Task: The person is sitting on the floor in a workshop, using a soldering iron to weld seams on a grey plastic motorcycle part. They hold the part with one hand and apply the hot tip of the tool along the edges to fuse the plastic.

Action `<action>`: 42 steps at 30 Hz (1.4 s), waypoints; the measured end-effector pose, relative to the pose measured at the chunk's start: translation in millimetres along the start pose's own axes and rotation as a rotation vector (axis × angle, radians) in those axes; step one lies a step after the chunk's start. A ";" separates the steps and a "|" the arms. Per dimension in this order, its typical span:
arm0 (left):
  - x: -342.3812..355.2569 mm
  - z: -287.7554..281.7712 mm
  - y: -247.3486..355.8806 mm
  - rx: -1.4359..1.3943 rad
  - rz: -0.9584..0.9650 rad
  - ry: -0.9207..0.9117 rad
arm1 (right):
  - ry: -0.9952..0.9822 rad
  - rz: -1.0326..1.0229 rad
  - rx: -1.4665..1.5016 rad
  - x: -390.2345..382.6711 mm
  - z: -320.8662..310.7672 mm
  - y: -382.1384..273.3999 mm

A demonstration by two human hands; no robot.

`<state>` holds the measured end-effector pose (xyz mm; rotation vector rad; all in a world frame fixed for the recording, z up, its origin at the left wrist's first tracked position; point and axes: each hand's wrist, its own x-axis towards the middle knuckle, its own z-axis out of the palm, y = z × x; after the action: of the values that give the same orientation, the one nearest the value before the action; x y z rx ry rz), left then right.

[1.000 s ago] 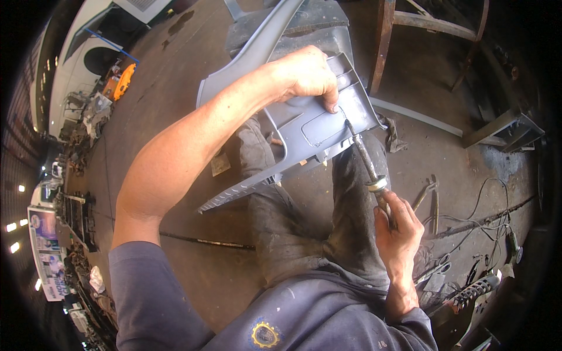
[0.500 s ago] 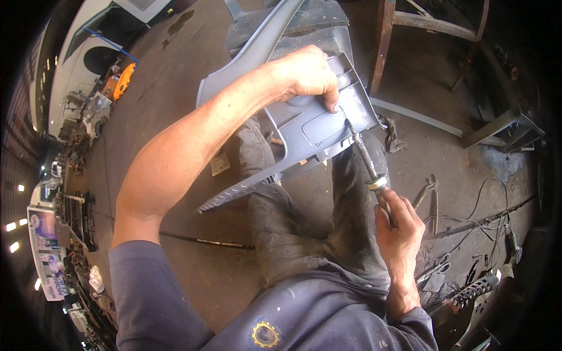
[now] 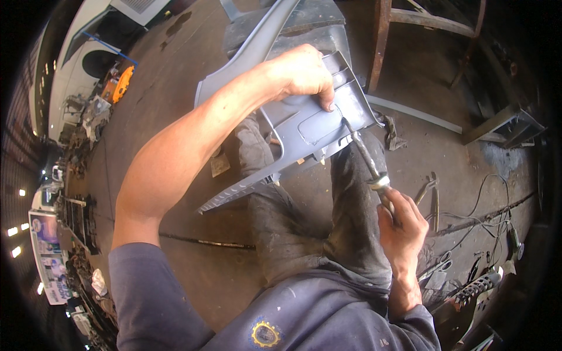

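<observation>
A grey moulded plastic panel, with ribbed compartments and a scored rounded-rectangle outline, lies over my legs, with a long arm of it reaching toward the top. My left hand grips it from above, thumb pressed beside the outline, fingertips hidden over the far side. My right hand is closed round the handle of a long dirty metal tool, resembling a soldering iron, with a pale collar. Its thin tip touches the outline's right side, just below my left thumb.
A dark stool stands beyond the panel; a rusty steel frame is at upper right. Pliers, scissors, looped cables and a perforated metal piece lie at right. Vehicles and piled parts line the left.
My right hand and the tool's handle have shifted very slightly to the right. The panel and my left hand sit a few pixels further left in the view, with the same grip.
</observation>
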<state>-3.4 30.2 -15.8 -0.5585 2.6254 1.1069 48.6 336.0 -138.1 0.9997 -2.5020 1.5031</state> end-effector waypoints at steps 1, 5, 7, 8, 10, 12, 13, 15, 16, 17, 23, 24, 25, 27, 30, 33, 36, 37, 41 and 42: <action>2.5 1.3 0.9 -0.003 0.007 0.007 | 0.036 -0.010 0.013 -2.5 -4.3 3.7; -1.4 -1.6 0.6 0.016 0.025 -0.020 | 0.226 0.315 0.257 -24.2 -4.4 44.8; 2.3 -4.5 -4.1 0.042 0.061 -0.046 | 0.328 0.455 0.379 -15.5 10.4 84.0; 8.9 -5.3 -7.4 0.061 0.087 -0.048 | 0.306 0.489 0.215 -13.2 17.0 124.1; 9.1 -5.7 -5.6 0.073 0.160 -0.055 | 0.307 0.538 0.090 -26.3 55.9 221.8; 11.3 -6.6 -8.5 0.035 0.130 -0.045 | 0.210 0.771 -0.016 -54.8 90.6 312.1; 17.0 -3.3 -8.5 0.019 0.114 -0.038 | 0.203 0.812 -0.197 -72.0 110.1 347.0; 9.0 -0.7 -14.9 -0.008 0.111 -0.043 | 0.095 0.880 -0.301 -93.0 140.1 362.7; 10.3 -3.5 -7.9 -0.008 0.133 -0.045 | 0.097 0.889 -0.348 -111.9 142.9 390.0; 14.7 -3.5 -6.5 0.015 0.169 -0.034 | 0.088 0.887 -0.386 -124.6 147.0 406.5; 13.5 0.4 -18.3 -0.034 0.099 -0.047 | -0.226 1.056 -0.465 -100.3 134.3 384.4; 16.1 2.3 -16.3 -0.035 0.098 -0.046 | -0.090 0.857 -0.499 -86.4 126.6 380.6; 18.7 3.5 -13.4 -0.035 0.096 -0.046 | 0.044 0.656 -0.526 -69.3 116.2 375.8; 7.9 1.6 -22.6 -0.016 0.065 -0.029 | 0.120 0.526 0.076 18.7 92.3 287.7; 7.6 2.4 -15.9 0.016 0.118 -0.017 | 0.022 0.176 0.705 114.9 37.1 117.0; 10.6 7.1 -12.2 -0.013 0.130 0.029 | -0.246 0.088 0.655 161.7 23.4 35.1; 6.5 5.1 -9.6 -0.003 0.110 0.038 | -0.349 0.100 0.547 177.1 42.1 18.6; 7.1 7.4 -10.0 0.014 0.108 0.041 | -0.354 0.122 0.526 177.1 47.1 17.6; 3.5 6.6 -8.3 0.030 0.062 -0.016 | -0.397 0.185 0.553 175.2 51.9 11.0; 2.7 7.1 -9.1 0.063 0.064 -0.016 | -0.428 0.171 0.639 174.4 55.0 14.8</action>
<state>-1.4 28.8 -27.4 -0.4537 2.6714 1.0378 -82.3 209.4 -115.4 1.3268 -2.4428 2.4695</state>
